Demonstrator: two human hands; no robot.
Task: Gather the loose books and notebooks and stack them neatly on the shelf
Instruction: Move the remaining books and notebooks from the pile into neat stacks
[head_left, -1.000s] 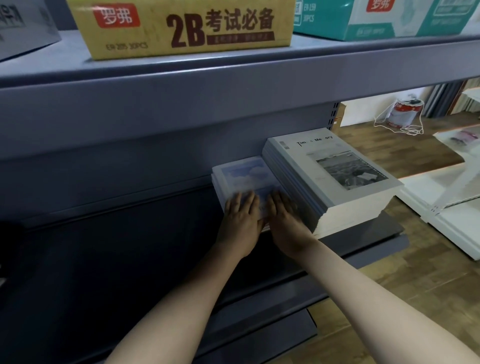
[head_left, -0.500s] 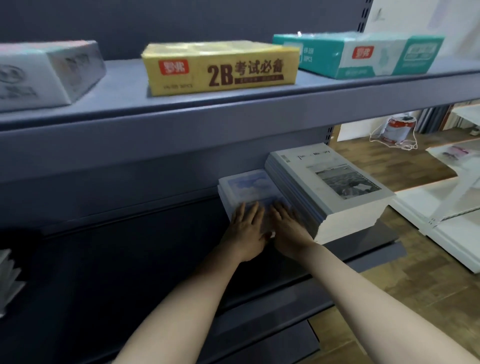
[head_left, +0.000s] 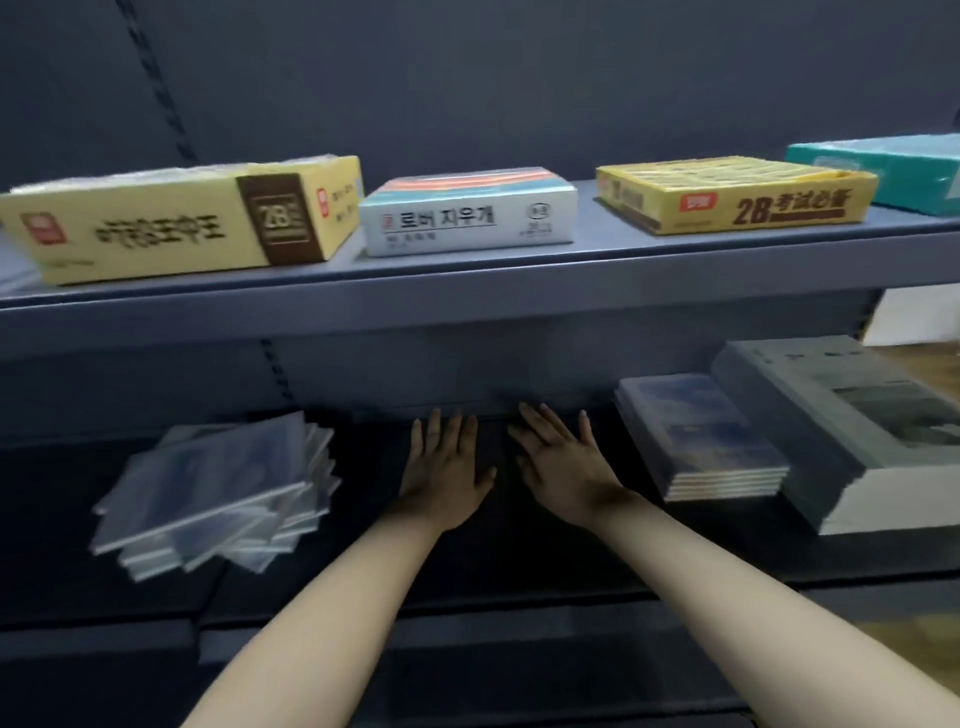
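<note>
- Bluish, glossy loose notebooks (head_left: 218, 493) lie in a skewed, fanned pile at the left of the lower shelf (head_left: 519, 566). Their corners stick out at different angles, and blur hides the cover details.
- Further right on the same shelf, a neat stack of blue-covered notebooks (head_left: 701, 441) lies flat with its edges lined up.
- Just beside that stack, on its right, stands a taller stack of grey books (head_left: 857, 436). The top cover carries a dark photograph, and the stack runs to the right edge of the view.
- The hands are over the bare stretch of shelf between the messy pile and the neat stack. The left hand (head_left: 441, 473) and the right hand (head_left: 563, 467) are both palm down with fingers straight and slightly spread, gripping nothing.
- The two hands are side by side, thumbs near each other but apart. Whether the palms rest on the shelf or hover just above it cannot be told.
- Bare forearms reach in from the bottom edge.
- On the upper shelf (head_left: 467, 296) four boxes sit in a row: a pale yellow box (head_left: 171, 223), a white box with Korean lettering (head_left: 467, 213), a yellow 2B box (head_left: 737, 195) and a teal box (head_left: 893, 171) cut off at the right.
- A dark back panel (head_left: 467, 78) rises behind them.
</note>
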